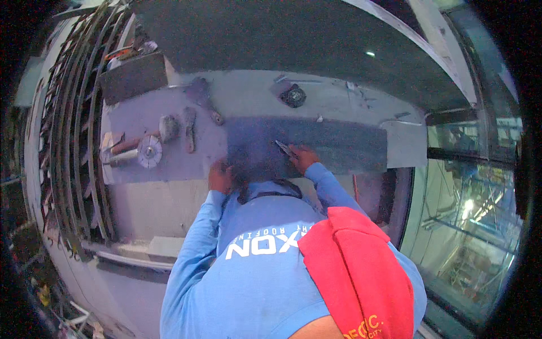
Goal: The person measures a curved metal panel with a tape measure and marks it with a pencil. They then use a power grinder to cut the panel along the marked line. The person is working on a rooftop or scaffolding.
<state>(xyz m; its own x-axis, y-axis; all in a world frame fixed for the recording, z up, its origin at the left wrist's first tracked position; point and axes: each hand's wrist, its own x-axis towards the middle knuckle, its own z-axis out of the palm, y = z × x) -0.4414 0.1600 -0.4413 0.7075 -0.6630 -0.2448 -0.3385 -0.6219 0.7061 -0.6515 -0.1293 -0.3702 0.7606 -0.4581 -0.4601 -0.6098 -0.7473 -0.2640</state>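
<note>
A dark grey flat sheet (339,144) lies on a pale bench (248,93) in front of my body. My right hand (305,159) is closed around a slim, pointed metal tool (284,148), its tip over the sheet. Whether the tool is a knife or a marker is too small to tell. My left hand (220,176) rests at the sheet's near left corner, fingers curled and partly hidden in shade; what they grip, if anything, does not show. Beyond the sheet sits a small black rounded object (293,96).
On the bench's left lie a mallet (168,129), a dark-handled tool (190,130), a brush-like tool (209,103) and a round segmented disc (149,151). A dark box (135,77) stands behind them. Long strips (73,124) line the left; glass (451,209) borders the right.
</note>
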